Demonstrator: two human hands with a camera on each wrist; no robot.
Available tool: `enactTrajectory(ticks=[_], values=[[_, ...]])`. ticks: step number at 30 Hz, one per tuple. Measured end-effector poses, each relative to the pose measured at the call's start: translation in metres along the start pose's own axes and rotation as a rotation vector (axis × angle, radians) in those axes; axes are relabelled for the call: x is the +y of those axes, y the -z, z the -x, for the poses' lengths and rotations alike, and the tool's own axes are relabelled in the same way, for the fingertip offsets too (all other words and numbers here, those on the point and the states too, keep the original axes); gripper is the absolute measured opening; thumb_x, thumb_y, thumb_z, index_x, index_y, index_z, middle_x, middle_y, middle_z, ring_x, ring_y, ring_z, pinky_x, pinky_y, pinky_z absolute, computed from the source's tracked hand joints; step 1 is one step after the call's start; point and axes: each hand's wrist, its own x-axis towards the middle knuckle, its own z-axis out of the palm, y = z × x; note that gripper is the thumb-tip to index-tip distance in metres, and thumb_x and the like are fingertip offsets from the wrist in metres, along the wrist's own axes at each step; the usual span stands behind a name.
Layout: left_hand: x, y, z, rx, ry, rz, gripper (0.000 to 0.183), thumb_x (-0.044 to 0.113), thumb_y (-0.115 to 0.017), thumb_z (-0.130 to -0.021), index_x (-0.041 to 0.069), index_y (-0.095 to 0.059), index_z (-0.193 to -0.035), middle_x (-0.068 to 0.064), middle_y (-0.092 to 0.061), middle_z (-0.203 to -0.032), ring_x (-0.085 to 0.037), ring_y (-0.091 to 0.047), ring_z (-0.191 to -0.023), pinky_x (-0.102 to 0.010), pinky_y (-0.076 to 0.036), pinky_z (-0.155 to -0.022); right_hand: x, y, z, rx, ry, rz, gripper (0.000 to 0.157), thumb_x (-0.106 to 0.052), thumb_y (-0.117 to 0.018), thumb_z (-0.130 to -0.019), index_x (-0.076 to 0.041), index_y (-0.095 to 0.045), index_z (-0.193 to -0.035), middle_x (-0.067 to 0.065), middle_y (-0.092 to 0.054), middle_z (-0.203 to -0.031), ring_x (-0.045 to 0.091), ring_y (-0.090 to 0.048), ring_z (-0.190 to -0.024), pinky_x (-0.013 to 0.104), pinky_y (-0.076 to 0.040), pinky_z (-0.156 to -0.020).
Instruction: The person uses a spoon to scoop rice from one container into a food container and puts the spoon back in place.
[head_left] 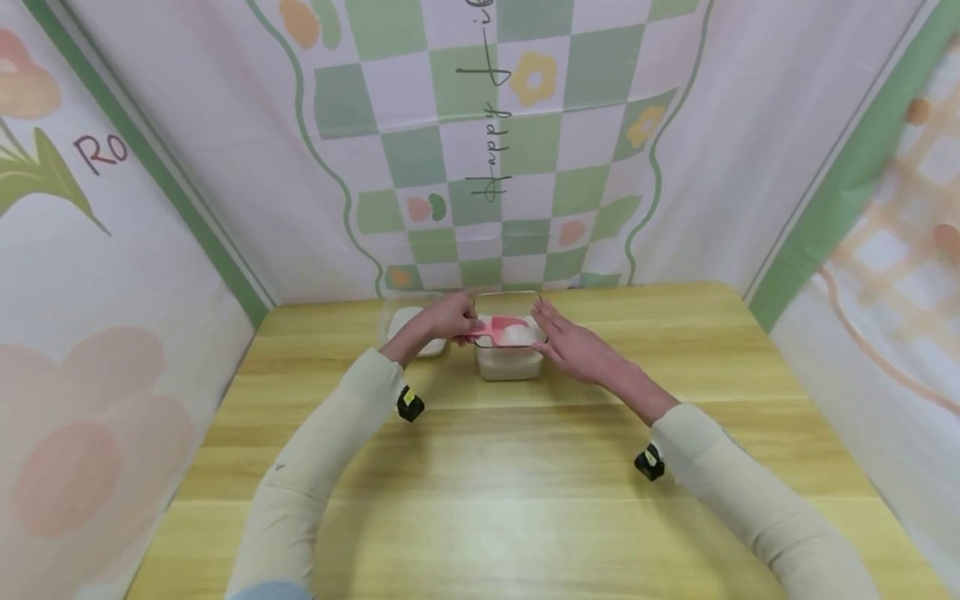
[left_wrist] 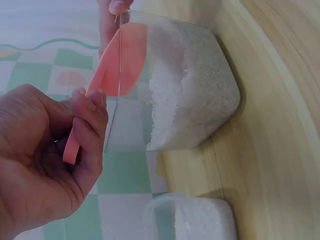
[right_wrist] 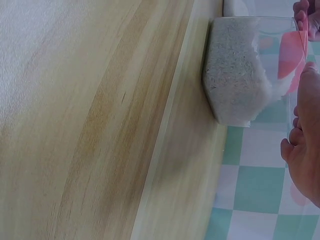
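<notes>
A clear square container [left_wrist: 220, 80], part full of what looks like white rice [right_wrist: 237, 70], stands at the back middle of the table. My left hand [head_left: 450, 317] grips the handle of a pink scoop [left_wrist: 132, 60]. The scoop's bowl is inside the container's mouth, above the main heap, with white grains in it in the head view. On the container's right rim rests my right hand [head_left: 585, 354], its fingers fairly straight and the thumb near the front corner. Left of the container, partly behind my left hand, is a smaller clear tub [left_wrist: 210, 217] with white grains.
The wooden table [head_left: 510, 475] ends at the back against a checked green and white cloth [head_left: 480, 167]. Printed cloth also hangs on the left and right sides. Small black cameras [head_left: 409, 404] are strapped at both wrists.
</notes>
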Motion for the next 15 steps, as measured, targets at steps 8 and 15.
enactTrajectory(ticks=[8,15], values=[[-0.017,-0.004,0.009,0.037,0.041,0.17,0.03,0.013,-0.056,-0.102,-0.006,-0.074,-0.087,-0.011,-0.07,-0.071,-0.01,-0.06,-0.055,-0.019,-0.053,-0.054,0.0,-0.001,0.0,-0.003,-0.014,-0.016,0.066,-0.037,-0.04,-0.108,0.004,-0.02,-0.156,0.023,-0.015,-0.165,0.037,-0.019,-0.152,0.055,-0.037,-0.114],[-0.023,-0.004,0.016,0.065,0.052,0.297,0.026,0.009,-0.055,-0.102,-0.007,-0.075,-0.094,-0.023,-0.072,-0.084,-0.029,-0.068,-0.069,-0.021,-0.055,-0.058,0.0,0.0,0.0,-0.002,-0.012,-0.02,0.067,-0.037,-0.04,-0.108,0.003,-0.019,-0.156,0.022,-0.014,-0.165,0.036,-0.018,-0.153,0.054,-0.036,-0.115]])
